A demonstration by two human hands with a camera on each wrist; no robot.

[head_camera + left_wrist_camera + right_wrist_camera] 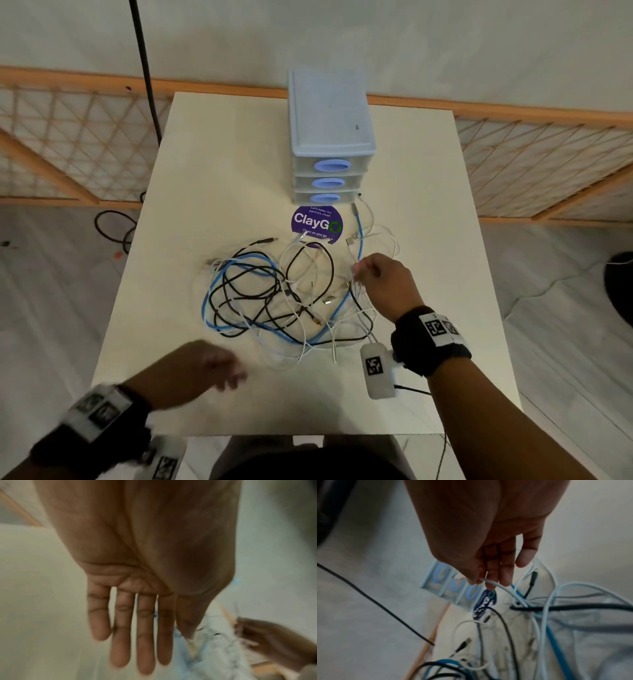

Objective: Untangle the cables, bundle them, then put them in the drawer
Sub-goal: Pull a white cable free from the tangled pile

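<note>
A person leans over a white bench (205, 154) where a tangle of black, blue and white cables (274, 298) sprawls across the middle. The right hand (383, 281), reaching in from the near right with the wrist bent down and the knuckles up, pinches a white cable (498, 584) between thumb and fingertips at the right edge of the heap; in the right wrist view the strand runs from the fingers (505, 574) down into the crossed loops. The left hand (198, 366) hovers over the near left of the bench, short of the tangle and blurred; in the left wrist view its fingers (144, 628) are stretched out straight, slightly spread, palm to the camera, holding nothing. Both wrists carry black straps with white marker tags. A pale blue three-drawer unit (330, 137) stands at the far side of the bench, all three drawers closed, and a round purple "ClayGo" sticker (317, 222) lies just in front of it, with cable ends resting on its near edge. A long blue cable (359, 236) curves from beside the drawers down along the right side of the pile.
</note>
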